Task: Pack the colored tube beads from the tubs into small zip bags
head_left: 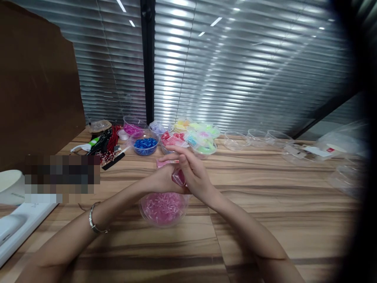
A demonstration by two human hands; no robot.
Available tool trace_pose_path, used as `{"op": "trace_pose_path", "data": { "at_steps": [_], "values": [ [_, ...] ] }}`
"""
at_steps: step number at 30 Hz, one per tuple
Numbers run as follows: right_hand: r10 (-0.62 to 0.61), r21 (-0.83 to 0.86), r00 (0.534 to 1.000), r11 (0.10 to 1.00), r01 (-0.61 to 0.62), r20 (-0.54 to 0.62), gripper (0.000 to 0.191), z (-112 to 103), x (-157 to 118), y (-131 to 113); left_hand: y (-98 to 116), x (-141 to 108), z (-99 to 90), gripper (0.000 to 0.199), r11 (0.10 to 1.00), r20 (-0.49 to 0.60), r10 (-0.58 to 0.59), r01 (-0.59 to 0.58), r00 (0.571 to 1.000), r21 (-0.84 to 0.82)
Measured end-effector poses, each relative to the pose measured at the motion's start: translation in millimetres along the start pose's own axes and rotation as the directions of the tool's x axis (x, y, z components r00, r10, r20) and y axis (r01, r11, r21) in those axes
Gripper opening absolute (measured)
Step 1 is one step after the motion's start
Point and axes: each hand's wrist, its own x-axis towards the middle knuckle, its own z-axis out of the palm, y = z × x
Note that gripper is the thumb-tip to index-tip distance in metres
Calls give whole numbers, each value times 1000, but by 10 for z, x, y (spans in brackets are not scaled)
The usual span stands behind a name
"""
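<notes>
My left hand (167, 177) is closed around a small clear plastic bag (178, 178) with pink contents. Part of the bag bulges out by the thumb side, and another pink piece shows behind the hand. Against the bag and the left hand rests my right hand (198, 179), its fingers stretched out to the left and its thumb raised. Its palm side is partly hidden. Just below both hands stands a round clear bowl (165, 225) full of short pink tube-like pieces (164, 206).
Along the back stand clear bowls with blue pieces (145, 145), magenta pieces (132, 129) and coloured bags (203, 137). Further right are clear bowls (236, 140). Wires (113, 143) lie at left, near a cardboard panel (41, 78) and a white device (29, 224).
</notes>
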Motion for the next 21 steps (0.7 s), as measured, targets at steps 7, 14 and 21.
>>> {"op": "trace_pose_path", "data": {
  "at_steps": [7,14,21],
  "values": [
    [32,-39,996,999,-29,83,42,-7,0,-2,145,-53,5,42,987,-72,-27,15,997,-158],
    [13,-165,977,986,23,211,42,-55,19,-29,107,174,214,48,997,-202,4,-20,979,-74],
    [59,-292,932,955,52,357,42,-142,47,-143,-55,353,348,43,998,-257,-65,66,964,-6]
  ]
}}
